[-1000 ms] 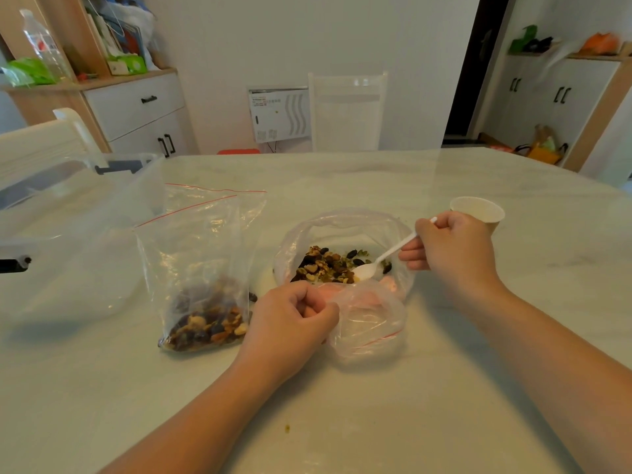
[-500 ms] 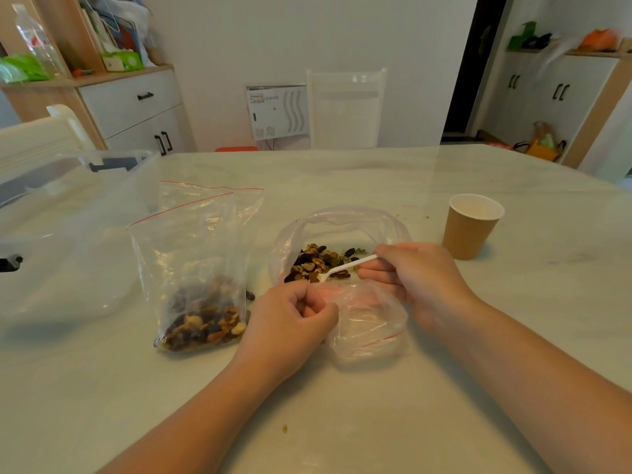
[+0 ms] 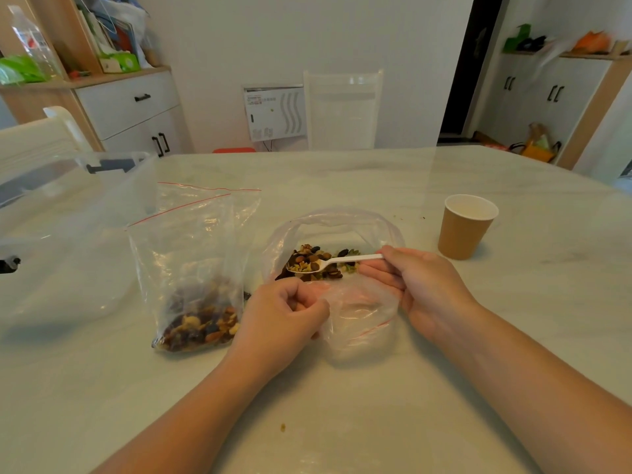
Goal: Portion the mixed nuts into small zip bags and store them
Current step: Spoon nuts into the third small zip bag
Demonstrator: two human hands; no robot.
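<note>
Presently the right hand (image 3: 420, 289) pinches the handle of a white plastic spoon (image 3: 333, 262), palm turned up, its bowl loaded over the mixed nuts (image 3: 316, 260) in the large open bag (image 3: 333, 222). The left hand (image 3: 284, 314), fingers curled, pinches the rim of a small zip bag (image 3: 360, 313) lying on the tabletop (image 3: 342, 405). A filled bag (image 3: 195, 275) stands just left of it; a paper cup (image 3: 465, 225) stands to the right.

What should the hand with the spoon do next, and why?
Probably carry the loaded white spoon toward the person and tip it into the small empty bag. The right hand holds the spoon, heaped with nuts, over the open big bag, and the left hand pinches the small bag's edge, seemingly holding its mouth open just below.
</note>
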